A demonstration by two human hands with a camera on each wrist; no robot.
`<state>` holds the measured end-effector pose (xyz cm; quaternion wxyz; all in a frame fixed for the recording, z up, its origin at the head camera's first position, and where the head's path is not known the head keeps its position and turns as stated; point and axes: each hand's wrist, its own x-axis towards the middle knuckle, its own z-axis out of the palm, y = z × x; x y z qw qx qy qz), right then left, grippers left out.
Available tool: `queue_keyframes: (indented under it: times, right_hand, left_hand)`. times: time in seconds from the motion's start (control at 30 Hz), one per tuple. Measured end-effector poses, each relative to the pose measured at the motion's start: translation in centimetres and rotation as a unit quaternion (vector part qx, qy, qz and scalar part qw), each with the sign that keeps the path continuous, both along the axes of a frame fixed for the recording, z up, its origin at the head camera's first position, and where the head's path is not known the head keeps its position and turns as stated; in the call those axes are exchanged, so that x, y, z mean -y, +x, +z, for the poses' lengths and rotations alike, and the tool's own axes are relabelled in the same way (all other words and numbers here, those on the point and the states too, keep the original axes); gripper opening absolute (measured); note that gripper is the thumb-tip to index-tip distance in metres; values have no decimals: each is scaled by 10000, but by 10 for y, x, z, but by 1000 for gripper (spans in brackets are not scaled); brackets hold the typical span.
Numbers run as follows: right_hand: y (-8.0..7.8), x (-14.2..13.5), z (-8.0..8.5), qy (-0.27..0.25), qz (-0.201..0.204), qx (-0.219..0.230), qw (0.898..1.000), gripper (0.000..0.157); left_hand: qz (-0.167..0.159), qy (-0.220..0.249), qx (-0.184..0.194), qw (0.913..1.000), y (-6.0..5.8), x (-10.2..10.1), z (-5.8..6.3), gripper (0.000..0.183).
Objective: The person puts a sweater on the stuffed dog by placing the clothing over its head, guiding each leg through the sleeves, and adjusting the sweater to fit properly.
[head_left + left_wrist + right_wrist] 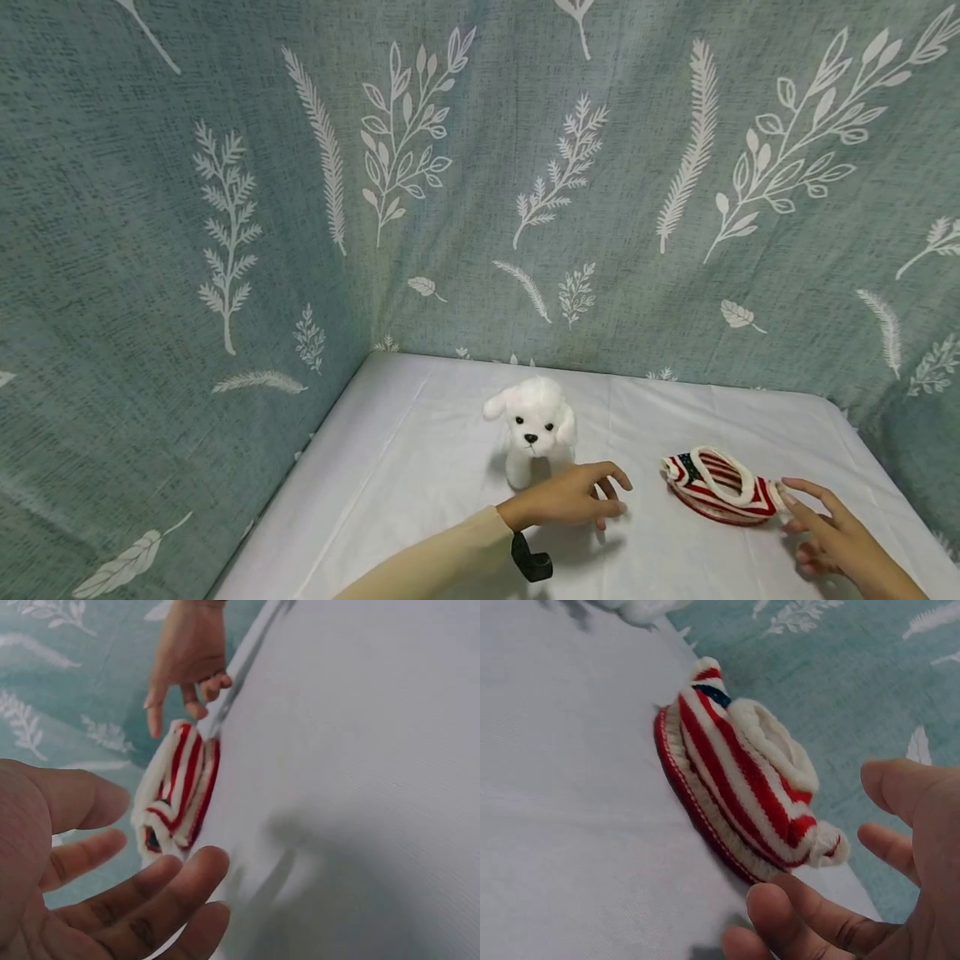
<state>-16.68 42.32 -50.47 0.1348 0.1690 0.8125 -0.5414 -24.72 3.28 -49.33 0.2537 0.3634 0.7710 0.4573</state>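
Observation:
A small knitted sweater (716, 487) with red and white stripes, a navy patch and a fluffy white collar lies on the white sheet. My right hand (840, 529) is beside its right sleeve, fingers spread and loosely bent; in the right wrist view the hand (885, 885) holds nothing, and whether a fingertip touches the cloth I cannot tell. My left hand (573, 493) hovers left of the sweater with relaxed fingers and nothing in them. Behind that hand stands a white plush dog (536, 417), facing me, its lower body partly hidden by the wrist.
The white sheet (390, 467) covers a flat surface, whose far edge meets a green curtain (480, 192) with a white leaf print. The curtain also closes off the left side. A black strap (531, 560) is around my left wrist.

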Motion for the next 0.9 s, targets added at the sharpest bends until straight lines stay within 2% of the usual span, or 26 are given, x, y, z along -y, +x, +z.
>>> queue_keyframes:
  times: [0.13, 0.23, 0.43, 0.5, 0.7, 0.9]
  right_hand:
    - [-1, -3, -2, -71, -46, 79, 9999, 98]
    - [-3, -5, -3, -280, -75, 124, 9995, 95]
    - [-6, -8, -4, -611, 32, 76, 9981, 67]
    - [-7, -9, -4, -606, 85, 73, 9981, 63]
    - [-15, -11, -7, -481, 240, 135, 9985, 75]
    - [-20, -12, -11, -436, 238, 97, 9987, 67]
  left_hand:
    - [191, 64, 152, 9997, -4, -16, -2, 31]
    - [336, 184, 432, 9983, -8, -29, -4, 31]
    - [525, 584, 1115, 9907, -15, -51, -11, 30]
    - [585, 649, 1189, 9890, -18, -58, -13, 28]
    - [753, 614, 1249, 9874, -28, -76, -19, 27]
    - [767, 710, 1400, 9846, -33, -91, -22, 27]
